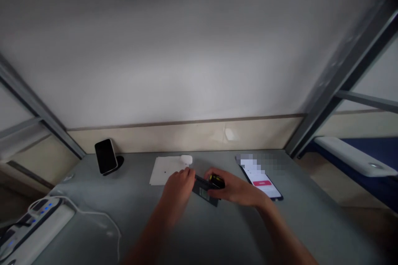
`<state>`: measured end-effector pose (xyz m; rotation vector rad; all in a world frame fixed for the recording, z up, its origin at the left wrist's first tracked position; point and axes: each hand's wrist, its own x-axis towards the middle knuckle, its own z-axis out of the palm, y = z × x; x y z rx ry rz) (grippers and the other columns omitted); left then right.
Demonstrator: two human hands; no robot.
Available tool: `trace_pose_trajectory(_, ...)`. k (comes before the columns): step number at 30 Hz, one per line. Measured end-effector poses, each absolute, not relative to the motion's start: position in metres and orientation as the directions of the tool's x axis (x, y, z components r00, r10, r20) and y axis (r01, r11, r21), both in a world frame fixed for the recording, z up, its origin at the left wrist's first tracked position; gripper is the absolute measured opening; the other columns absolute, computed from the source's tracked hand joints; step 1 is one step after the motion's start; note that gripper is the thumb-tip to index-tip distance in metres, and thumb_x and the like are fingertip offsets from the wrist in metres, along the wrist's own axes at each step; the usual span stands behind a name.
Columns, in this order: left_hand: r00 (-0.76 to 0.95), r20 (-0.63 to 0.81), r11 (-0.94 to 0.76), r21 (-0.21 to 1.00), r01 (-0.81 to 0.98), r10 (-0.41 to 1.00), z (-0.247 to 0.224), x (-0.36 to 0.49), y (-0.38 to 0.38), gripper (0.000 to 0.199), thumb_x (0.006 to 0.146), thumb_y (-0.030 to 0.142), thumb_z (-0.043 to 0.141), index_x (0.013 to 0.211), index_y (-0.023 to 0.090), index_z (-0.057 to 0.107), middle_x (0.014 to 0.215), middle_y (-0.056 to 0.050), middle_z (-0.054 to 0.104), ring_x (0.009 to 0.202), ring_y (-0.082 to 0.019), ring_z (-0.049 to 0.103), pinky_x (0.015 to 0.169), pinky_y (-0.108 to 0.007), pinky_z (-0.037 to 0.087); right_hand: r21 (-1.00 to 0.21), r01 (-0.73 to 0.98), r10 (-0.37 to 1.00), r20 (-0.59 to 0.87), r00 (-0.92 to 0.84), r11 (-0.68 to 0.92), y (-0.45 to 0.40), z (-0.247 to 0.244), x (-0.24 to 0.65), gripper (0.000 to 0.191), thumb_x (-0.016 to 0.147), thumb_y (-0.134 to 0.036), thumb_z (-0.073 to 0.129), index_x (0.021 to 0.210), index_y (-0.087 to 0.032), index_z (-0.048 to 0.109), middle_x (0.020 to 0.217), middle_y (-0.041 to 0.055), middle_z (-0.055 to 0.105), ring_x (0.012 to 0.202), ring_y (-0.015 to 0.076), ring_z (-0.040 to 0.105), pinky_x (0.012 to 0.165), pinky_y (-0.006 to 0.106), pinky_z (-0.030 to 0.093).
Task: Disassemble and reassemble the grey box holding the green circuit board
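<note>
A dark grey flat piece (201, 191), with a pale printed patch on its face, is held tilted above the grey tabletop. The fingers of my left hand (180, 183) are closed on its left end. My right hand (230, 187) is curled round a small rounded black object (217, 180) with yellow marks; its exact kind does not show. That object is right up against the upper right part of the flat piece, and my right fingers overlap the piece's right end. Just behind my left hand are a white sheet (160, 169) and a small white rounded case (186, 160).
A phone (261, 183) with a lit screen lies on the right. At the back left stands a dark-screened device (106, 156) on a round base. A power strip (40, 223) with blue lights and a white cable (96, 213) occupy the left. Metal posts (338, 78) flank the table (199, 240).
</note>
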<state>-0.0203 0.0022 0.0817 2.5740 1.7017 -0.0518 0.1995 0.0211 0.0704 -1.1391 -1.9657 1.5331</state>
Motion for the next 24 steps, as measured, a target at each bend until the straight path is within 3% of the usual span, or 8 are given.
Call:
trace_pose_trajectory(5,0.465,-0.042,-0.466,-0.099,0.879,0.885,0.076,-0.013,0.004,0.023,0.098,0.004,0.05,0.108,0.013,0.068,0.103,-0.015,0.074,0.092,-0.027,0.074,0.082,-0.037,0.056,-0.935,0.345,0.796,-0.143,-0.588,0.086,0.023,0.064,0.2,0.03,0.083,-0.036,0.076,0.105,-0.022,0.061,0.081,-0.003,0.06,0.074,0.0152,0.054,0.065,0.027,0.043)
trace_pose_trajectory(13,0.432,0.095,-0.407,-0.211,0.889,0.897,0.047,-0.011,-0.001,0.012,0.096,0.006,0.058,0.102,0.012,0.066,0.092,-0.011,0.068,0.085,-0.024,0.069,0.078,-0.036,0.055,-0.92,0.369,0.797,-0.12,-0.591,0.135,0.019,0.068,0.195,0.028,0.081,-0.033,0.076,0.101,-0.023,0.059,0.083,-0.0035,0.061,0.074,0.0147,0.054,0.066,0.027,0.043)
trace_pose_trajectory(24,0.358,0.021,-0.357,-0.049,0.933,0.933,0.047,-0.004,0.008,0.021,0.094,0.005,0.052,0.104,0.008,0.069,0.093,-0.023,0.071,0.088,-0.035,0.072,0.078,-0.044,0.052,-0.93,0.328,0.775,-0.084,-0.627,0.164,0.016,0.064,0.195,0.026,0.085,-0.036,0.073,0.098,-0.024,0.053,0.077,-0.0034,0.061,0.071,0.0159,0.056,0.063,0.028,0.043)
